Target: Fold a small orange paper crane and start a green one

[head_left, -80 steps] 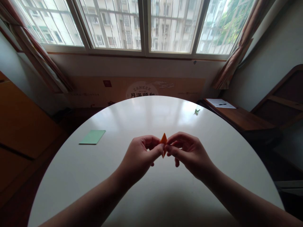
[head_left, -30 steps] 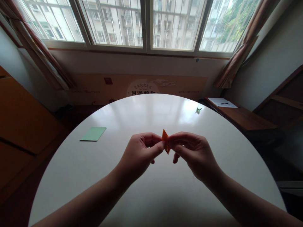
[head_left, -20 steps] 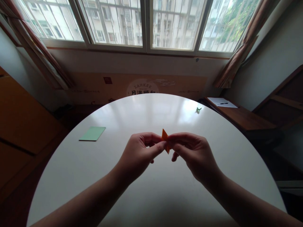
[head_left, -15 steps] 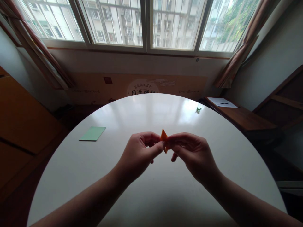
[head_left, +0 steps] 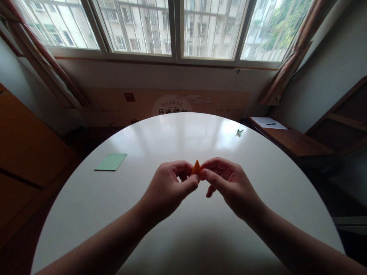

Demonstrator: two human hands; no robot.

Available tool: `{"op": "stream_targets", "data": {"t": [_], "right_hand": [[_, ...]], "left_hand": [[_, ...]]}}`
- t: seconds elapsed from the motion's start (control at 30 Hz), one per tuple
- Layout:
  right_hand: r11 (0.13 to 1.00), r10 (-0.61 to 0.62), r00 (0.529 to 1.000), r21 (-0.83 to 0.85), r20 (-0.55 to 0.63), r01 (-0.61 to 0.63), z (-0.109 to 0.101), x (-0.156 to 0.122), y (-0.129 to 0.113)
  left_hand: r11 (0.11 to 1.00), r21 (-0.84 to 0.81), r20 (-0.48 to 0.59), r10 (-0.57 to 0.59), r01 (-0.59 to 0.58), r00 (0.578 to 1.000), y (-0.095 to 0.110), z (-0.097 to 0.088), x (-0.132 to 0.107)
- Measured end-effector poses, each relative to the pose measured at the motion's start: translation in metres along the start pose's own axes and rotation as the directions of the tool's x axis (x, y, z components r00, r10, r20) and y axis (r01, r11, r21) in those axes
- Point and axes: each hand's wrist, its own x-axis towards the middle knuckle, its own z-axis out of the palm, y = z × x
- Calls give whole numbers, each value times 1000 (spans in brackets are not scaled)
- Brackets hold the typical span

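Observation:
A small folded piece of orange paper (head_left: 196, 168) is pinched between both of my hands above the round white table (head_left: 114, 214). My left hand (head_left: 169, 187) grips its left side with thumb and forefinger. On the right side, my right hand (head_left: 229, 183) pinches it with curled fingers. Only the upper tip of the paper shows; the fingers hide the rest.
A pale green sheet of paper (head_left: 111, 162) lies on the table's left part. A tiny green folded figure (head_left: 238, 132) sits near the far right rim. A wooden side desk (head_left: 289, 139) with a white sheet and pen (head_left: 268, 123) stands at the right, below the window.
The orange paper sits lower between my fingers than before; its lower point no longer shows. Both hands stay in nearly the same place.

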Motion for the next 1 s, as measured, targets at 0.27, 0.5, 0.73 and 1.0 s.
{"op": "stream_targets", "data": {"t": [0.27,0.5,0.73,1.0], "right_hand": [[999,31,998,-42,46,-29,-3,2,-1],[997,43,999,-73,29,-41,-3,3,0],[994,104,991,11,78,-105,-4,3,2],[985,165,982,-59,88,-160,-3,3,4]], "left_hand": [[999,44,32,19,-20,999,1,2,-2],[993,-79,58,-81,85,995,-2,0,3],[941,-293,68,-157,170,985,-3,-2,6],[940,-289,39,-180,183,983,-4,0,6]]}}
